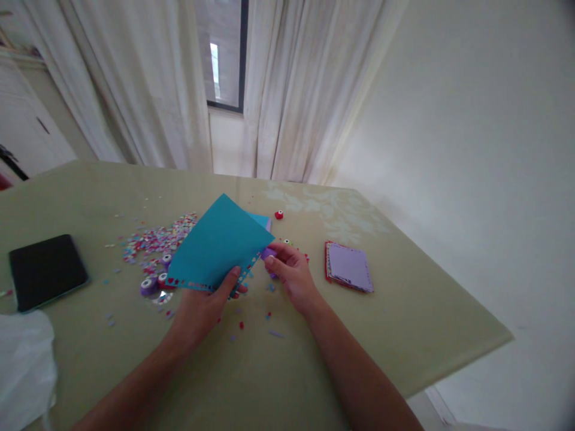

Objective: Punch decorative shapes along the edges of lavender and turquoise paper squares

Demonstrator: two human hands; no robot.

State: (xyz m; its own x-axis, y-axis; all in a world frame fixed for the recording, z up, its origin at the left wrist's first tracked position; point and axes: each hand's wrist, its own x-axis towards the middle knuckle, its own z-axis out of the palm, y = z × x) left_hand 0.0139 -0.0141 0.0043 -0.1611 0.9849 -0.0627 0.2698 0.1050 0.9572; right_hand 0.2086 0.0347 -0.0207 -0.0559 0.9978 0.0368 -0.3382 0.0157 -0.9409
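A blue paper sheet [220, 239] is raised above the table, tilted, with small shapes, some of them hearts, punched along its two near edges. My left hand [215, 299] grips it at the near corner, thumb on top. My right hand [290, 269] is closed around a small purple craft punch [268, 254] at the sheet's right edge; the fingers partly hide the punch. More blue paper [261, 221] lies behind the raised sheet. Other punches stand at the left, a purple punch [149, 286] among them, and a red punch [279, 214] sits farther back.
A heap of punched confetti [157, 239] spreads behind my left hand, with loose bits around. To the right lies a stack of purple and red paper [349, 266]. A black tablet [47, 270] and a white sheet-like item [24, 365] are at the left of the table [404, 311].
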